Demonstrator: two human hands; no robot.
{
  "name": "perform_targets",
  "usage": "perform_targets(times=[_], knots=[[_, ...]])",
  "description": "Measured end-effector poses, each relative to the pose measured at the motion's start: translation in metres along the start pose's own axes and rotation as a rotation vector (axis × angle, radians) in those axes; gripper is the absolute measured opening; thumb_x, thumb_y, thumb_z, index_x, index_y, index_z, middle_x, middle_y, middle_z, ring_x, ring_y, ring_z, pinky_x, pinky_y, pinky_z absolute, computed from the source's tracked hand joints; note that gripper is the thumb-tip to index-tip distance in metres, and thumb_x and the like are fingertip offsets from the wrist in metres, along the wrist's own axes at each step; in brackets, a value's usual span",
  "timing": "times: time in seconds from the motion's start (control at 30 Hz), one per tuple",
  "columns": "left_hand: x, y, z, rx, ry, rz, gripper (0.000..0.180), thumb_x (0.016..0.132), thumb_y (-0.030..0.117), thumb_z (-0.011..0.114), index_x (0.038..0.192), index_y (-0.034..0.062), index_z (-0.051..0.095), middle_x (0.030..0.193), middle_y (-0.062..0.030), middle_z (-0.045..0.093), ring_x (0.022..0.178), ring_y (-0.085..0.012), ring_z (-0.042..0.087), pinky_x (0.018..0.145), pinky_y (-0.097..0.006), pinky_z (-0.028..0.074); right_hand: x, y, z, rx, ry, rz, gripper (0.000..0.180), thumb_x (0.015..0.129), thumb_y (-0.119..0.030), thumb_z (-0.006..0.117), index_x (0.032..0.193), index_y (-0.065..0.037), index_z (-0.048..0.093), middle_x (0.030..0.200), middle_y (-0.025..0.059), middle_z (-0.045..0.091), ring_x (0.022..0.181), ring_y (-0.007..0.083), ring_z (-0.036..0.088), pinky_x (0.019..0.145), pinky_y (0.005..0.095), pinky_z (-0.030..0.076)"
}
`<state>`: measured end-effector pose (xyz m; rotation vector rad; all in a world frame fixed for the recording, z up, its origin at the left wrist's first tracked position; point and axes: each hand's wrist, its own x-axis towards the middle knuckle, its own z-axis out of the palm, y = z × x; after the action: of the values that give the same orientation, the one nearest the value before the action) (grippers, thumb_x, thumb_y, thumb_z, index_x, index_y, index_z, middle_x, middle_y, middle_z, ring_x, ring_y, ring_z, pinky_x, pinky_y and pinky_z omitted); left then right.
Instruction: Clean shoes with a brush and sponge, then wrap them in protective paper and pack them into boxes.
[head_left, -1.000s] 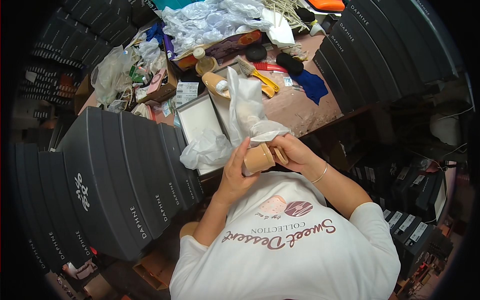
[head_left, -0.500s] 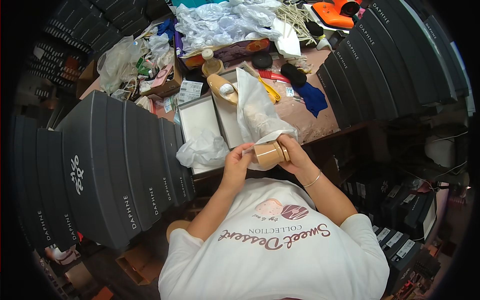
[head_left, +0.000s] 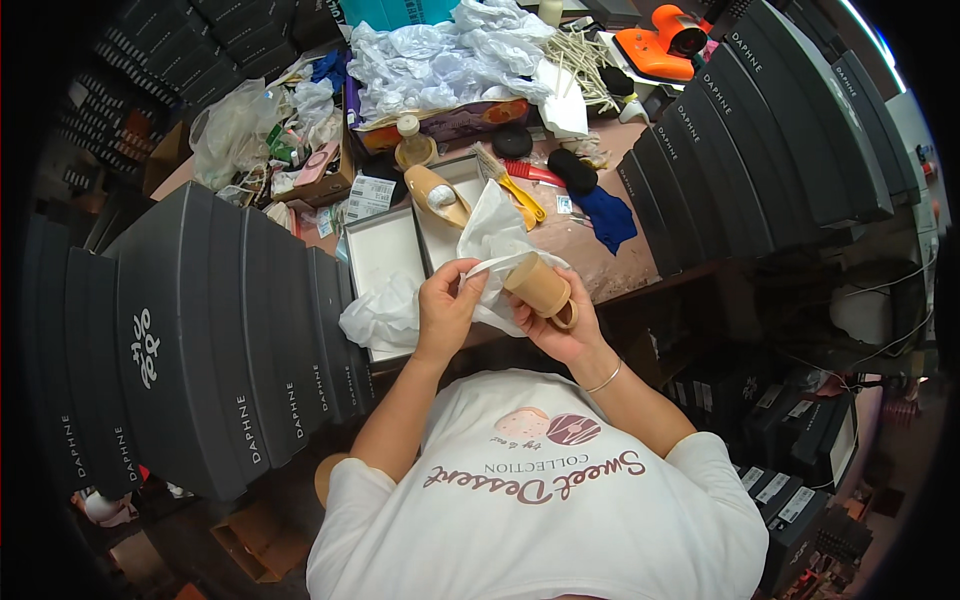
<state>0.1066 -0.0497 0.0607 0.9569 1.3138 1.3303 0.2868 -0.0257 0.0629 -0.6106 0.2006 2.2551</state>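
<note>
The fisheye on my head looks down across my white T-shirt (head_left: 560,530), close above my left hand (head_left: 446,308) and right hand (head_left: 568,330), workbench (head_left: 600,270) beyond

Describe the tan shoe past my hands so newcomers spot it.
On the pinkish table, find the left white-lined box beside your left hand. The smooth tan shoe lies at its far right corner, set apart from the white-capped bottle behind by its white stuffing.

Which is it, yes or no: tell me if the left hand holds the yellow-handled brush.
No: the left hand pinches white tissue paper; the yellow-handled brush lies apart from it.
</note>
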Motion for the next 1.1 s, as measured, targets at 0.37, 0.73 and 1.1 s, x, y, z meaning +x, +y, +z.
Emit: perform_targets(times=[0.37,0.73,1.1], knots=[[0.009,0.013,0.016,-0.06,-0.064,0.028,0.018,0.089,0.012,0.063,0.1,-0.0017,0.062,0.087,0.0014,0.06,0.079,-0.0043,0.052,0.07,-0.019,0.043,-0.018,-0.006,0.007,-0.044,-0.033,-0.059,0.036,0.088,-0.034,0.052,0.114,-0.009,0.054,0.11,0.0122,0.06,0.094,0.022,0.06,0.075,0.0344,0.051],[-0.013,0.044,0.046,0.257,-0.199,0.265,0.028,0.085,0.007,0.064,0.112,0.0023,0.061,0.096,-0.0064,0.062,0.086,-0.0154,0.058,0.079,-0.024,0.045,-0.029,-0.029,-0.02,-0.018,-0.226,0.104,0.052,0.087,-0.042,0.045,0.12,-0.003,0.053,0.106,0.0177,0.061,0.087,0.0252,0.062,0.072,0.0358,0.053],[0.021,0.066,0.069,0.441,-1.275,0.164,0.103,0.067,0.039,0.078,0.146,0.0063,0.021,0.144,-0.0246,0.029,0.134,-0.0374,0.029,0.109,-0.041,0.027,-0.03,-0.039,-0.059,-0.031,-0.476,1.027,0.039,0.083,-0.028,0.045,0.104,0.001,0.063,0.101,0.0204,0.065,0.098,0.036,0.062,0.088,0.0465,0.05]])
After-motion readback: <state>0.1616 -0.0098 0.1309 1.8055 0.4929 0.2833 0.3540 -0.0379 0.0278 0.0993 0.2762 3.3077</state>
